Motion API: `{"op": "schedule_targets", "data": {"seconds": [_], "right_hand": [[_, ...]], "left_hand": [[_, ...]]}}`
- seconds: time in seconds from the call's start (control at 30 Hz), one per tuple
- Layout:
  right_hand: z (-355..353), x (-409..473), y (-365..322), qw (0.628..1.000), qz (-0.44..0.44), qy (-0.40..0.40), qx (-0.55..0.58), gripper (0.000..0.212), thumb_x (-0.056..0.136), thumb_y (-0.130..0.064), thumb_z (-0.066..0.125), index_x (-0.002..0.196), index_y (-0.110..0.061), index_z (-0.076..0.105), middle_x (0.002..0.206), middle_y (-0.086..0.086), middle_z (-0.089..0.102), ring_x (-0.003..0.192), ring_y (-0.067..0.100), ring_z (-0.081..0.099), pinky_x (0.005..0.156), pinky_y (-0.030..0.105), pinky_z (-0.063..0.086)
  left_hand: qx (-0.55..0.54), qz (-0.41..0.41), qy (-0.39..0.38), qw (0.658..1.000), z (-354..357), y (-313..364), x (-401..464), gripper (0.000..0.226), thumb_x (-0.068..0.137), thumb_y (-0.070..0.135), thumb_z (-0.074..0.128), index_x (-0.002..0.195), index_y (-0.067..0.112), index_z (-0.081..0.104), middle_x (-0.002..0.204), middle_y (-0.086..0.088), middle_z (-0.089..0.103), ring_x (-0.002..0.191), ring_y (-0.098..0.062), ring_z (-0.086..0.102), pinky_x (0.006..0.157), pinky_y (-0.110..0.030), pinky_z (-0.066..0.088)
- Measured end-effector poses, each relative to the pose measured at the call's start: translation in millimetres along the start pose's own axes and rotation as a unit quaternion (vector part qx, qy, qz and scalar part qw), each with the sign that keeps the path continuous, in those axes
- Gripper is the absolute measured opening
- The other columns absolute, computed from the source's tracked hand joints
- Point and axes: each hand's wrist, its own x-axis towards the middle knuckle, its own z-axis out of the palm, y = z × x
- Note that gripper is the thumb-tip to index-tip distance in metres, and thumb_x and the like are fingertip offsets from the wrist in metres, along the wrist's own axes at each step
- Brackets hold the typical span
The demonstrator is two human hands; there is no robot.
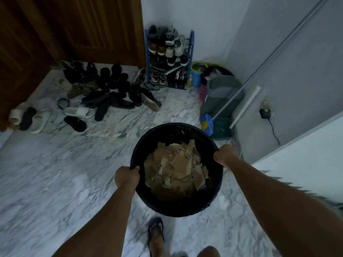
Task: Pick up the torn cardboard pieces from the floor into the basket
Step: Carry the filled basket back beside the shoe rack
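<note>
Fingers (136,168) of the left hand (127,177) curl over the near-left rim of the basket (178,206), while the right hand (225,154) grips the opposite rim, so the load hangs level between both arms. Torn cardboard pieces (176,166) lie heaped inside, brown and overlapping. Gripping at opposite sides likely keeps the pile from tipping out. No loose pieces show on the marble floor (65,173), which suggests the gathering is done. Shoes (111,89) crowd the floor by the door, well apart from the basket.
</note>
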Motion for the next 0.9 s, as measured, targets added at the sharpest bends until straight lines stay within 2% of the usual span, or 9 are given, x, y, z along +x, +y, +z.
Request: {"op": "schedule_targets", "data": {"seconds": [0.1, 0.2, 0.27, 0.37, 0.5, 0.6, 0.73, 0.9], "right_hand": [[-15.8, 28.7, 13.1, 1.0, 0.002, -0.007, -0.009, 0.02, 0.086, -0.02, 0.058, 0.091, -0.001, 0.056, 0.092, 0.018, 0.056, 0.087, 0.03, 0.059, 0.069, 0.029, 0.042], [-37.7, 59.1, 30.1, 1.0, -0.001, -0.013, -0.025, 0.019, 0.087, -0.02, 0.058, 0.09, -0.002, 0.057, 0.089, 0.014, 0.054, 0.088, 0.03, 0.058, 0.069, 0.028, 0.039], [-55.2, 86.7, 46.2, 1.0, 0.003, -0.011, -0.014, 0.018, 0.086, -0.02, 0.059, 0.086, -0.002, 0.055, 0.087, 0.014, 0.053, 0.081, 0.027, 0.054, 0.069, 0.029, 0.04], [-80.8, 132.3, 70.6, 1.0, -0.005, -0.015, 0.001, 0.021, 0.086, -0.021, 0.059, 0.081, -0.001, 0.052, 0.077, 0.01, 0.052, 0.076, 0.024, 0.051, 0.067, 0.028, 0.04], [-113.3, 200.6, 102.4, 0.999, -0.028, -0.029, 0.017, 0.03, 0.087, -0.014, 0.058, 0.062, -0.005, 0.044, 0.061, 0.004, 0.043, 0.057, 0.019, 0.047, 0.062, 0.029, 0.04], [-134.1, 247.2, 125.7, 0.998, -0.032, -0.041, 0.017, 0.026, 0.087, -0.013, 0.058, 0.067, -0.004, 0.045, 0.063, 0.004, 0.044, 0.069, 0.023, 0.052, 0.064, 0.028, 0.041], [-150.3, 307.4, 155.2, 0.998, -0.047, -0.052, 0.004, 0.03, 0.086, -0.011, 0.058, 0.061, -0.008, 0.041, 0.063, 0.005, 0.045, 0.068, 0.023, 0.052, 0.062, 0.027, 0.04], [-139.5, 364.6, 184.0, 0.996, -0.055, -0.066, -0.008, 0.011, 0.085, -0.012, 0.058, 0.08, -0.003, 0.055, 0.075, 0.009, 0.052, 0.074, 0.022, 0.052, 0.061, 0.025, 0.039]], "left_hand": [[0.007, -0.002, -0.004, 1.0, 25.6, 29.2, 6.8, 0.036, 0.088, 0.029, 0.067, 0.085, -0.007, 0.069, 0.088, -0.025, 0.069, 0.081, -0.036, 0.066, 0.061, -0.031, 0.044], [0.028, 0.005, 0.001, 1.0, 55.6, 63.5, 11.2, 0.034, 0.088, 0.029, 0.067, 0.079, -0.003, 0.068, 0.076, -0.017, 0.065, 0.072, -0.031, 0.061, 0.06, -0.031, 0.044], [0.032, 0.013, -0.001, 0.999, 82.1, 89.8, 11.2, 0.032, 0.088, 0.029, 0.068, 0.077, -0.001, 0.067, 0.072, -0.015, 0.061, 0.069, -0.029, 0.059, 0.06, -0.03, 0.043], [0.025, 0.013, 0.001, 1.0, 126.7, 122.2, 9.7, 0.031, 0.087, 0.029, 0.068, 0.081, -0.002, 0.07, 0.081, -0.02, 0.067, 0.08, -0.034, 0.065, 0.064, -0.031, 0.047], [0.042, 0.009, 0.008, 0.999, 188.8, 163.5, 9.5, 0.03, 0.087, 0.03, 0.069, 0.074, 0.002, 0.066, 0.074, -0.014, 0.063, 0.071, -0.029, 0.06, 0.061, -0.03, 0.044], [0.041, 0.006, 0.013, 0.999, 231.8, 193.7, 14.8, 0.033, 0.086, 0.03, 0.07, 0.064, 0.008, 0.06, 0.066, -0.01, 0.06, 0.066, -0.027, 0.058, 0.058, -0.029, 0.044], [0.04, 0.002, 0.007, 0.999, 292.5, 221.4, 25.1, 0.039, 0.085, 0.028, 0.072, 0.054, 0.01, 0.054, 0.057, -0.008, 0.055, 0.062, -0.028, 0.056, 0.054, -0.028, 0.038], [0.047, 0.002, -0.01, 0.999, 350.0, 237.6, 52.2, 0.039, 0.084, 0.025, 0.073, 0.055, 0.007, 0.054, 0.06, -0.011, 0.056, 0.065, -0.031, 0.057, 0.054, -0.029, 0.037]]}}
